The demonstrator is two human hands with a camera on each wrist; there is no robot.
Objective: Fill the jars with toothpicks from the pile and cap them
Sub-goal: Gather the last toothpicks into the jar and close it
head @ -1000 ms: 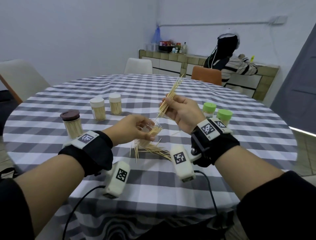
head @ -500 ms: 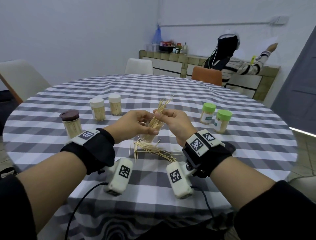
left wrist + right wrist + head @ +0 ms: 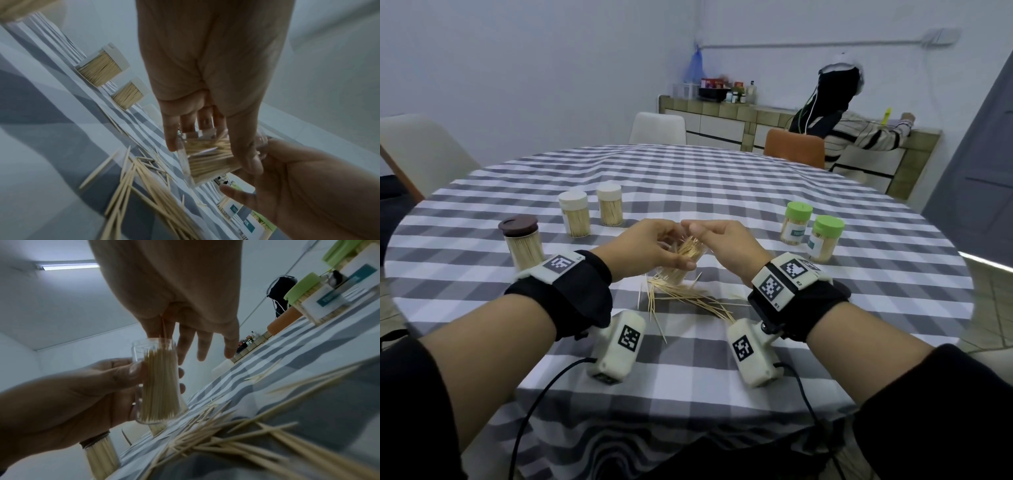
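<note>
Fingers (image 3: 180, 375) and thumb of the left hand (image 3: 650, 248) wrap the clear open jar (image 3: 158, 382), held just above the table, tilted, uncapped, and packed most of the way across with upright toothpicks (image 3: 159, 386). Right hand (image 3: 726, 245) sits at the jar mouth, fingers (image 3: 203, 345) loosely extended downward; a single toothpick shows between its fingers above the rim, though whether it is pinched cannot be told. Loose pile of toothpicks (image 3: 688, 298) lies on the checked tablecloth (image 3: 722, 192) directly below the jar, between the two wrists, a few strays fanned toward the near edge. Capped jars, all filled: one brown-lidded (image 3: 520, 241) to the left; two white-lidded (image 3: 574, 217) side by side behind it; two green-lidded with labels (image 3: 825, 238) to the right, close together. Open cloth lies between the hands and each jar group, and across the far half of the round table. Chairs stand at the far rim; a second person (image 3: 839, 113) leans at a counter beyond.
</note>
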